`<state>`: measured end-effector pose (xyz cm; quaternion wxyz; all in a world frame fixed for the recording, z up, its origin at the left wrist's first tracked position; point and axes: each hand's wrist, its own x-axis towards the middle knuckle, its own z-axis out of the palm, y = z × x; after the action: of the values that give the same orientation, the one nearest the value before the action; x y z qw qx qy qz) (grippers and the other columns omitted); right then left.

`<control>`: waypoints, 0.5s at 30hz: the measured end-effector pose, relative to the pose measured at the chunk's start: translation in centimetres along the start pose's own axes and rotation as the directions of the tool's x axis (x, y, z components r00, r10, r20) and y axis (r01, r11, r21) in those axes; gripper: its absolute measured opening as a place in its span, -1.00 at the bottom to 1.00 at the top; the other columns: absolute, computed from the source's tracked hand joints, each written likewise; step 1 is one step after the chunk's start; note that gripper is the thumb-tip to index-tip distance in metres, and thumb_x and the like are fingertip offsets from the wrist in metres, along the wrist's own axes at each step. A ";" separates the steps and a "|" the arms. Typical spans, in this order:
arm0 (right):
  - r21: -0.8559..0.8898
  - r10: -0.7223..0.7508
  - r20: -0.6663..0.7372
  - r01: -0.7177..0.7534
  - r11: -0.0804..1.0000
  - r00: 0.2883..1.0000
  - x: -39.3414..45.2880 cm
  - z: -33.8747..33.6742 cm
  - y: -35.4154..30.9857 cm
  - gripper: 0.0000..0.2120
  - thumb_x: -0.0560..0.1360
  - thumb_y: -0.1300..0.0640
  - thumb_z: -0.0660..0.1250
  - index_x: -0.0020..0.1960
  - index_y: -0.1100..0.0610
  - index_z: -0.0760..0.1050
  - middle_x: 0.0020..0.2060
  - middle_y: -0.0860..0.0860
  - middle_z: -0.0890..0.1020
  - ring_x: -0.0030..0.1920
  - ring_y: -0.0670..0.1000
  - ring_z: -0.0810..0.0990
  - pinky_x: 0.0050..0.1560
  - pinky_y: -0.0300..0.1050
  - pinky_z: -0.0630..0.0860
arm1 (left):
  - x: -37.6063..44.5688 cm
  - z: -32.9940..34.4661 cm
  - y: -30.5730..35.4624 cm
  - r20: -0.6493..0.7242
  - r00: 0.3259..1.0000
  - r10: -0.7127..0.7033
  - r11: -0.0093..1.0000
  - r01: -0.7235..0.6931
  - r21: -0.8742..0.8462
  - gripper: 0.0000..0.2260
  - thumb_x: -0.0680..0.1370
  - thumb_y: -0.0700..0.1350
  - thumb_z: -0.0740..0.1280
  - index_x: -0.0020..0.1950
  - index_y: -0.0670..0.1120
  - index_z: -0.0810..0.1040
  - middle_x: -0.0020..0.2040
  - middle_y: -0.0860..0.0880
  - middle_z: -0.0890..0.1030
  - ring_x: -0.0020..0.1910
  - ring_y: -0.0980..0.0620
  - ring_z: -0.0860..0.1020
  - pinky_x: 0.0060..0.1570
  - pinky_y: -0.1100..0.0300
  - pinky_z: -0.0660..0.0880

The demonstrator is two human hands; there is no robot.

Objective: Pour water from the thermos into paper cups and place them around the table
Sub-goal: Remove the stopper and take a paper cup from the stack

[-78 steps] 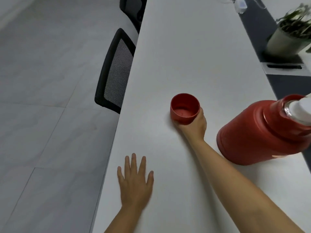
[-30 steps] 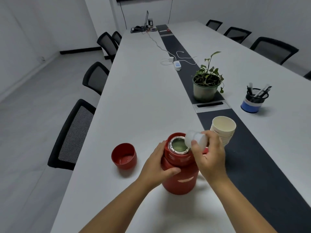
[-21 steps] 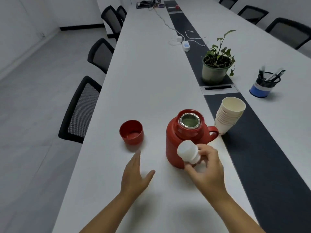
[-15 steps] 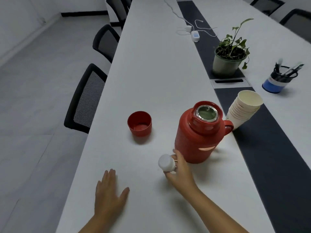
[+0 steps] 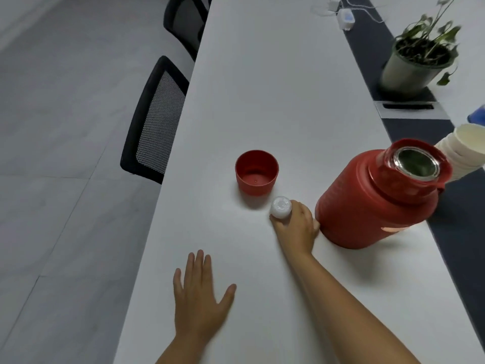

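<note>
Down at the bottom of the frame, the left hand (image 5: 199, 298) lies flat on the long white table (image 5: 275, 88), palm down, fingers straight and spread, holding nothing. Just above and to the right of it, the right forearm runs up from the lower right corner to the right hand (image 5: 295, 227), fingers curled around a small round white stopper (image 5: 280, 207) at the centre of the frame; whether the stopper sits on the tabletop, I cannot tell. The back of that hand is just beside the base of the big red thermos (image 5: 372, 200), right of centre. The thermos stands on the table near the edge of the dark strip (image 5: 456, 219) running up the right side; its mouth is uncovered, the shiny metal rim showing at the top. Just above and left of the stopper, the red plastic lid cup (image 5: 256, 172) stands mouth up on the white surface, apart from the thermos. At the right edge, behind the thermos, a stack of cream paper cups (image 5: 464, 153) leans partly out of frame. Higher on the right, a grey cable slot (image 5: 408, 109) lies in the strip, and above it a green leafy plant in a grey pot (image 5: 417, 61), slightly blurred. A white power adapter with cables (image 5: 345, 17) lies at the top. Along the left table edge, two black mesh-backed chairs (image 5: 154, 122) are tucked in over the grey tiled floor (image 5: 65, 153).
</note>
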<state>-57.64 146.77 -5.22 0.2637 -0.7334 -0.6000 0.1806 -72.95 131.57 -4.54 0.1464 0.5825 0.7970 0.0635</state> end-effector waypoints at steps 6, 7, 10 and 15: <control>0.056 0.038 0.130 -0.045 0.997 0.991 -1.2 -1.6 0.0 -0.42 0.35 0.01 0.41 0.28 0.18 0.34 0.26 0.09 0.46 0.33 0.06 0.34 0.24 -0.10 0.12 | 0.1 -1.5 0.4 0.171 0.985 0.030 0.999 -0.023 -0.043 -0.14 0.43 0.37 -0.30 0.35 -0.21 0.36 0.41 -0.16 0.32 0.46 0.01 0.03 0.35 0.18 -0.35; 0.093 0.049 0.163 -0.065 0.994 0.985 -1.8 -2.4 0.3 -0.38 0.36 0.02 0.41 0.32 0.20 0.29 0.31 0.09 0.41 0.36 0.07 0.30 0.29 -0.13 0.10 | 0.2 -1.1 0.3 0.147 0.989 0.023 1.000 -0.021 -0.014 -0.05 0.33 0.42 -0.40 0.45 -0.16 0.18 0.50 -0.09 0.10 0.48 0.07 -0.15 0.33 0.17 -0.42; 0.326 0.098 0.200 -0.161 0.932 0.975 -4.7 -5.1 1.9 -0.55 0.41 0.19 0.38 0.26 0.20 0.36 0.21 0.07 0.48 0.25 0.09 0.41 0.21 -0.20 0.29 | -0.2 -1.1 0.3 0.118 0.993 0.009 1.000 -0.012 0.028 0.09 0.13 0.47 -0.57 0.50 -0.09 -0.06 0.50 0.01 -0.17 0.47 0.09 -0.25 0.38 0.02 -0.36; 0.520 0.241 0.017 -0.215 0.827 0.970 -7.4 -11.7 7.4 -0.77 0.42 0.32 0.32 -0.02 0.04 0.45 -0.10 -0.02 0.56 -0.03 0.11 0.54 -0.10 -0.19 0.39 | -0.2 -1.3 2.8 0.027 0.988 0.149 0.983 -0.145 -0.110 -0.10 0.47 0.38 -0.21 0.00 -0.38 0.58 0.04 -0.40 0.58 0.01 -0.46 0.54 -0.14 -0.38 0.44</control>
<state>-46.61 136.53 -0.72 0.4423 -0.7059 -0.4306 0.3473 -70.76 132.38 -2.54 0.1868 0.6321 0.7444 0.1068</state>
